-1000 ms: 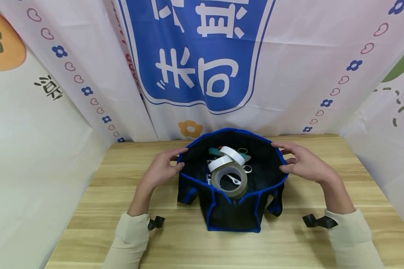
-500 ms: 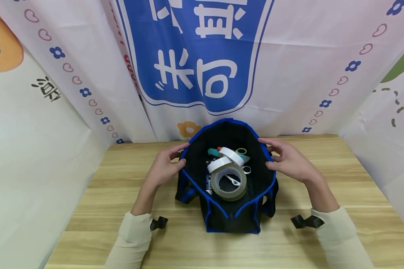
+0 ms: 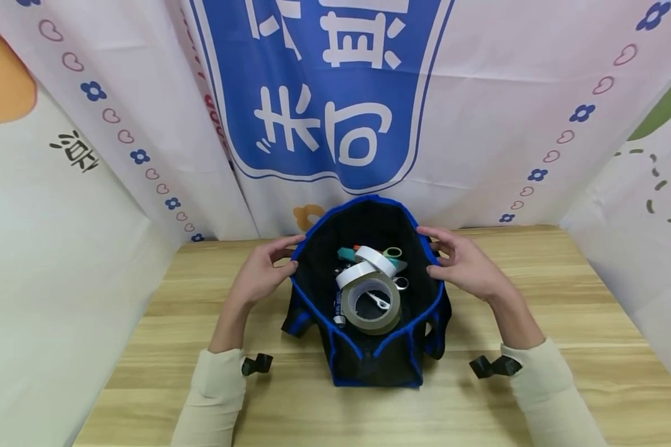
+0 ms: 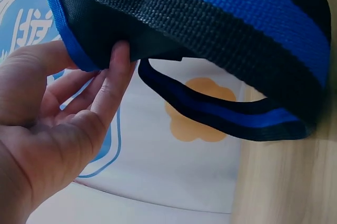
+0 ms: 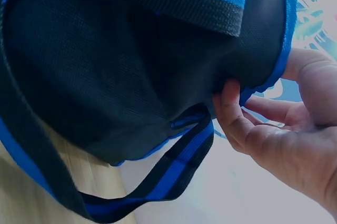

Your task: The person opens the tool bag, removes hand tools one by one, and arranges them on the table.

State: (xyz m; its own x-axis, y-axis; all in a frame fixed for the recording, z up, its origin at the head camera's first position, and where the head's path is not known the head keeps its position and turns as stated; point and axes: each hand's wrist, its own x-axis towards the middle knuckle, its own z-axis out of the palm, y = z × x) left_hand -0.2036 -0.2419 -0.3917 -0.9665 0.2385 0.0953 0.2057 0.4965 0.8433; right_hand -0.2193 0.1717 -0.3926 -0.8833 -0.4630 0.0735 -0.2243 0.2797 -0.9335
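A black fabric tote bag (image 3: 376, 372) with blue edging stands open-mouthed on the wooden table. My left hand (image 3: 257, 273) pinches its left rim, with the thumb at the inner edge and a finger pressing the outer cloth. On the opposite side, the right rim is pinched the same way by my right hand (image 3: 470, 267). Inside lie a wide tan tape roll (image 3: 370, 326), two white tape rolls leaning together, a teal item (image 3: 346, 254), a small tube (image 3: 338, 304) and scissors with a white handle (image 3: 379, 301). Other contents are partly hidden under the rolls.
Black-and-blue strap handles (image 4: 221, 29) hang along the bag's outer sides and reach toward the table (image 3: 162, 347). Behind the bag hangs a printed cloth (image 3: 481, 124), and white side walls flank the table. Black camera mounts (image 3: 257, 364) stick out from both wrists.
The right hand has moved left with its rim, narrowing the bag's mouth from a wide oval to a rounder shape. The far rim has risen, and both hands keep hold.
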